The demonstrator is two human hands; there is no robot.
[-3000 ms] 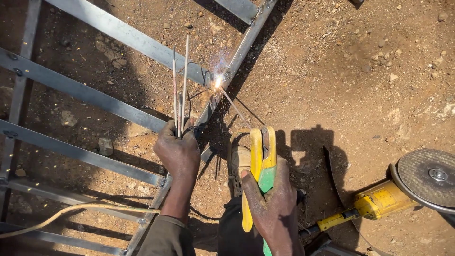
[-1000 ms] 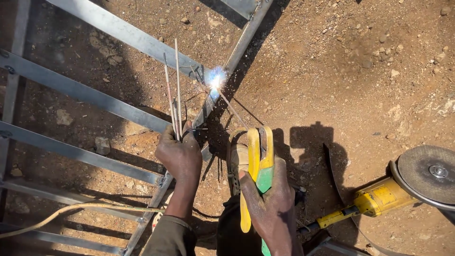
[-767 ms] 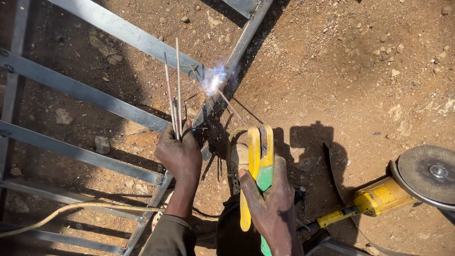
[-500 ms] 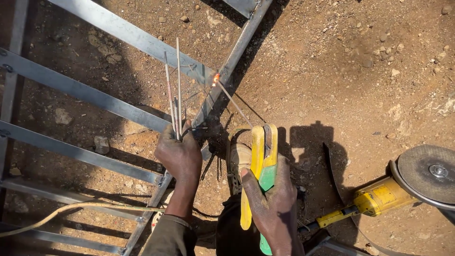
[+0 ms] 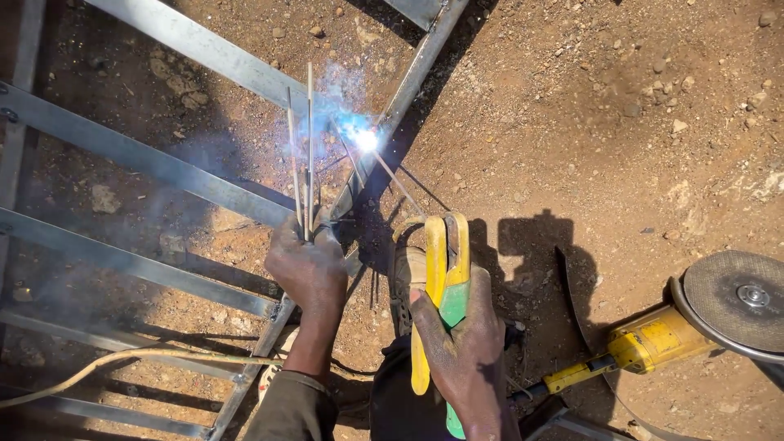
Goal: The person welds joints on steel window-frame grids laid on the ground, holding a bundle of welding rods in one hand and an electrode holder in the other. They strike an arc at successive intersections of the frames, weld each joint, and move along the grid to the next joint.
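Observation:
My right hand [image 5: 464, 351] grips a yellow and green electrode holder [image 5: 441, 269], whose thin rod [image 5: 392, 180] reaches up to a bright blue-white arc [image 5: 365, 140] on the grey steel frame [image 5: 204, 53]. The arc burns where a cross bar meets the long side rail [image 5: 408, 82]. My left hand [image 5: 309, 265] rests on the side rail below the arc and holds several spare welding rods [image 5: 302, 155] upright. Pale smoke hangs around the arc.
A yellow angle grinder [image 5: 653, 343] with a grey disc [image 5: 735, 298] lies on the dirt at the right. A pale cable [image 5: 122, 363] runs across the frame's lower bars at the left. Small stones [image 5: 678, 126] dot the red-brown ground.
Half a second ago only a small orange glow showed at the rod tip; now a bright blue-white arc with smoke burns there. Both hands have kept their places.

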